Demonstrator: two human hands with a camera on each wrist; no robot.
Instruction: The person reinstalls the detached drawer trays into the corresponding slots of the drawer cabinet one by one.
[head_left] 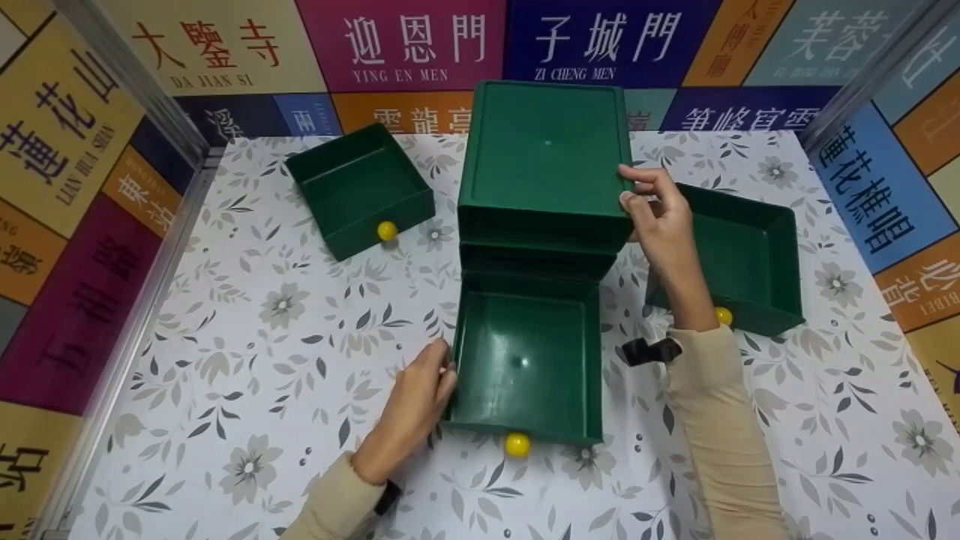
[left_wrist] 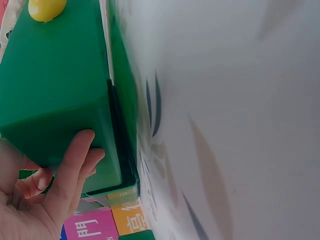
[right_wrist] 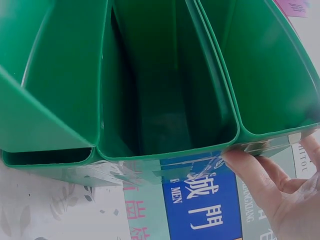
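A green drawer cabinet point(head_left: 547, 146) stands at the back middle, with open slots facing front. From its lowest level a green drawer point(head_left: 525, 352) with a yellow ball knob point(head_left: 517, 444) is pulled far out. My left hand point(head_left: 416, 401) grips this drawer's left wall; in the left wrist view, its fingers point(left_wrist: 75, 167) lie along the drawer's outer side. At the cabinet's right front corner, my right hand point(head_left: 660, 225) holds the edge, with index finger and thumb at the top. The right wrist view shows that hand point(right_wrist: 280, 185) at the rim between two hollow slots.
Another green drawer point(head_left: 360, 184) with a yellow knob sits on the floral tablecloth point(head_left: 247, 330) at the back left. A further drawer point(head_left: 750, 247) lies to the right, partly behind my right forearm. Panels with large lettering point(head_left: 412, 41) stand behind and at both sides.
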